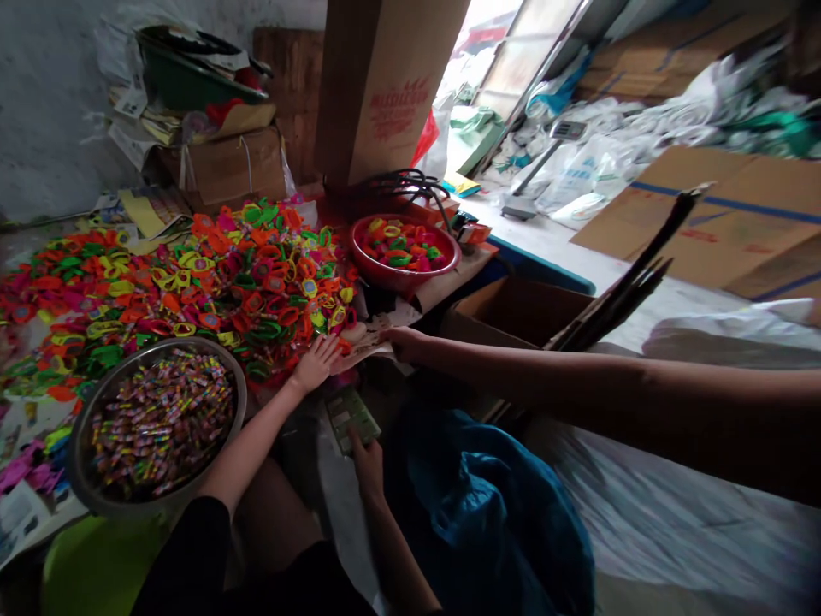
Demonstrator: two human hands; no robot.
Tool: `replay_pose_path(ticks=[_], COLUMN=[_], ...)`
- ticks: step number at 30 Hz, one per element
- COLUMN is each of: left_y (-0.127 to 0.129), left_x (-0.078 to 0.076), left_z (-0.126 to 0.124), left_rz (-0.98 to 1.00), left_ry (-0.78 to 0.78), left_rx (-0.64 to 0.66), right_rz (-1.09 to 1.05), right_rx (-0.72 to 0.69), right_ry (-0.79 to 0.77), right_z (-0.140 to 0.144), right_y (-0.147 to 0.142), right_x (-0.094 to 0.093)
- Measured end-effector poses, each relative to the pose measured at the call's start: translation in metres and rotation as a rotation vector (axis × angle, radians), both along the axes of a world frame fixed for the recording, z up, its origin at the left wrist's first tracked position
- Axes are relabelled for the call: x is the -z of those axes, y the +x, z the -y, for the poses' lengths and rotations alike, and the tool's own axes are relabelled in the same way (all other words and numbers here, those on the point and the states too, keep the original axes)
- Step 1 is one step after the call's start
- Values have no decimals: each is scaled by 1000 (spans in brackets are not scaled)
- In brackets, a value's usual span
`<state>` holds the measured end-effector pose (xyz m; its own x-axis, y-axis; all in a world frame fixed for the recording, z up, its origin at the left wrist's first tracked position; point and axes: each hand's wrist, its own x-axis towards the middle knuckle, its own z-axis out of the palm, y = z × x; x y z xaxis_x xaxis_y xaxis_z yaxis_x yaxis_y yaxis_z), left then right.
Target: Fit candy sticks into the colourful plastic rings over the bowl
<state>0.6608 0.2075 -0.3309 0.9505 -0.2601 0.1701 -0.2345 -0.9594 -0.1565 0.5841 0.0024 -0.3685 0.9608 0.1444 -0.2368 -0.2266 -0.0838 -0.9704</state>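
pale paper sheets lie at the near edge of the heap of colourful plastic rings, and we see the right hand resting on them, its arm stretching in from the right. the view is blurred there, so we cannot tell whether its fingers pinch a sheet or only lie flat. the left hand is out of sight. two other arms rise from below and seem to belong to a co-worker in a black sleeve: one hand is spread flat on the rings just beside the sheets, the other hand holds a green packet. a metal bowl of wrapped sweets sits near left, and a red basin of rings stands behind the sheets.
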Motion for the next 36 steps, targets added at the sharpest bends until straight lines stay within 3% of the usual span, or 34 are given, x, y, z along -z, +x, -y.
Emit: replay_pose_path(ticks=[7, 19, 28, 36], left_y=[16, 15, 17, 16], left_x=[10, 9, 14, 11], left_z=[-1, -2, -4, -6], left_rz=[-72, -88, -88, -68], left_ry=[-18, 8, 11, -4], left_rx=[-50, -83, -94, -88], right_rz=[27, -120, -133, -100], right_rx=[-23, 30, 68, 166], right_ry=[-6, 44, 51, 84], right_z=[-3, 0, 4, 6], right_y=[0, 10, 12, 41], right_x=[-2, -5, 3, -4])
